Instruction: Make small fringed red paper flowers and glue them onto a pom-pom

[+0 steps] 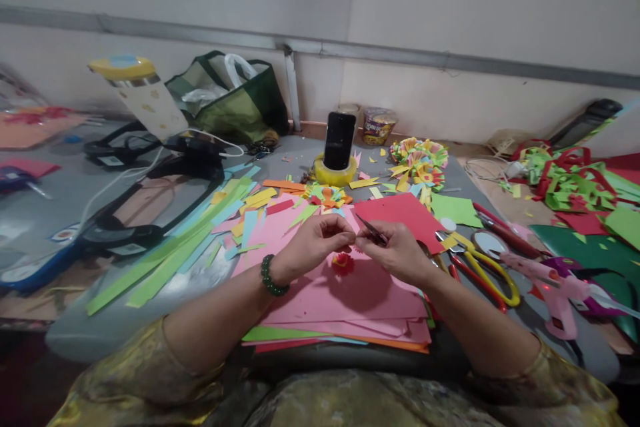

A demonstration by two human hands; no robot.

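Evidently your left hand (pixel 327 240) pinches its fingertips against those of your right hand (pixel 397 250); whether a scrap sits between them, you cannot tell from here. Your right hand also grips a dark pointed tool (pixel 373 230), tip angled left and away from you, so a slip could jab the left fingers. Just below, toward the middle of the front edge of the worktop (pixel 75 333), the small red-and-yellow paper flower (pixel 342 263) shows over the stack of pink sheets (pixel 320 303); a dropping wrist could crush its petals. Toward the right front corner, the pink glue gun (pixel 561 307) lies near your right forearm (pixel 475 320); a swinging elbow could knock it, or get burnt if it is hot.
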